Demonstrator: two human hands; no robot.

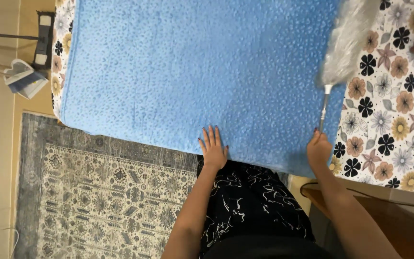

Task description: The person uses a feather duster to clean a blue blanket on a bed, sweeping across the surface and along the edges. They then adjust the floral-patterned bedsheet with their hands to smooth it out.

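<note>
Feather duster (pixel 348 41), grey-white and fluffy, is lying at about one o'clock in the view, its plume slanting across the right edge of the blue blanket (pixel 192 62) and onto the flowered sheet (pixel 398 120). Its thin metal handle (pixel 324 108) is running down toward five o'clock into the right hand (pixel 319 147), whose fingers are curling closed around the handle's lower end. The left hand (pixel 213 147) is resting at about six o'clock, palm down and flat on the blanket's near edge, fingers spread wide and gripping nothing; dark polish is showing on the nails. The blanket, textured with small raised dots, is covering most of the upper view from ten to one o'clock. The flowered sheet, white with black, tan and pink blooms, is showing at three o'clock and again as a narrow strip at ten o'clock. Below, at seven o'clock, a patterned rug (pixel 111 192) in grey and cream is lying on the floor. A flat mop head (pixel 44 41) on a pole is sitting at ten o'clock by the wall. The person's black garment with white streaks (pixel 250 206) is hanging at six o'clock.
</note>
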